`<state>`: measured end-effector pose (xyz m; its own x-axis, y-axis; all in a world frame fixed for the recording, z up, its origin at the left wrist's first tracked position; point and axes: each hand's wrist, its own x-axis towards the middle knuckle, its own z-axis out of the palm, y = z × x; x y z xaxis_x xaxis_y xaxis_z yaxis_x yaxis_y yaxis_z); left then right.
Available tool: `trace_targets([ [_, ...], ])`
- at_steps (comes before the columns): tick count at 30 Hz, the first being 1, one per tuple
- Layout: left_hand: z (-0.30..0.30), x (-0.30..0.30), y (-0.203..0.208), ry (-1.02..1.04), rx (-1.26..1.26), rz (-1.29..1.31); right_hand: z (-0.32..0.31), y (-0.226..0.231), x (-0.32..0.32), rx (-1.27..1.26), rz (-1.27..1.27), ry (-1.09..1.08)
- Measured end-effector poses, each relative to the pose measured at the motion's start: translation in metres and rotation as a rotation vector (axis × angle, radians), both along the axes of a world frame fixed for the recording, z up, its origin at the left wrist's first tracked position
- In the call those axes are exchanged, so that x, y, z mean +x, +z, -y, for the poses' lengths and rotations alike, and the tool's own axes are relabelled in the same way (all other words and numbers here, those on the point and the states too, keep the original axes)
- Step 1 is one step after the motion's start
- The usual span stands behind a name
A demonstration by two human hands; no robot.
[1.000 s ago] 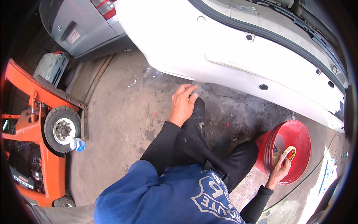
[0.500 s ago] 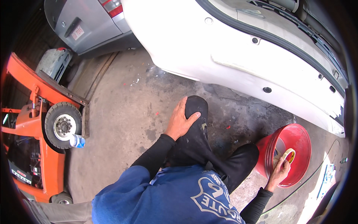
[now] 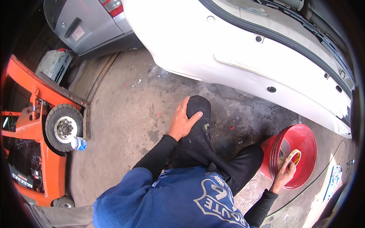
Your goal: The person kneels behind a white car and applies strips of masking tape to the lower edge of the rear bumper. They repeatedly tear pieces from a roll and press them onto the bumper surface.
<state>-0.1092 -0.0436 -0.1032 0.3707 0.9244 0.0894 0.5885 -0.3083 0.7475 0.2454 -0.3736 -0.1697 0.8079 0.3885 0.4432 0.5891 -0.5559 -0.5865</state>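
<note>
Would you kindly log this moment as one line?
left hand: on black trouser knee; right hand: holding cream ring-shaped tape roll; beside: red round bucket; ahead: white car

An orange forklift (image 3: 56, 167) and silver car (image 3: 91, 32) stand at left.

The right hand (image 3: 283, 176) hides the lower part of the tape (image 3: 292, 153) — the scraps behind, in the bucket (image 3: 270, 146), are too small to tell. The top edge crops the white car (image 3: 182, 41).

Tape roll (image 3: 292, 152) right, by the bucket (image 3: 270, 148) — nearest car (image 3: 182, 45) ahead, forklift (image 3: 54, 167) left.
</note>
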Motion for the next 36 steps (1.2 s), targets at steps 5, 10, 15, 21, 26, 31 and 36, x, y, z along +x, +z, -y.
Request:
trace_targets([
  [5, 0.0, 0.0, -0.004, -0.016, -0.021, 0.102, -0.002, 0.002, -0.003, 0.032, -0.021, 0.004],
  [10, -0.04, 0.011, 0.023, 0.289, 0.409, 0.08, -0.002, 0.003, -0.004, 0.055, -0.021, 0.008],
  [15, -0.088, 0.066, 0.053, 0.221, 0.84, -0.028, -0.002, 0.003, -0.002, 0.04, 0.002, 0.019],
  [21, -0.061, 0.132, 0.036, 0.135, 0.804, 0.047, -0.006, 0.003, -0.003, 0.015, -0.052, -0.015],
  [26, -0.007, 0.118, 0.017, -0.384, 0.629, -0.269, -0.002, 0.001, 0.0, -0.069, -0.006, 0.008],
  [31, -0.01, 0.074, 0.018, -0.435, 0.293, -0.134, 0.002, -0.003, 0.002, 0.039, -0.099, -0.024],
  [36, -0.021, 0.036, 0.025, -0.086, 0.37, -0.06, -0.002, -0.007, 0.004, -0.016, -0.05, 0.0],
])
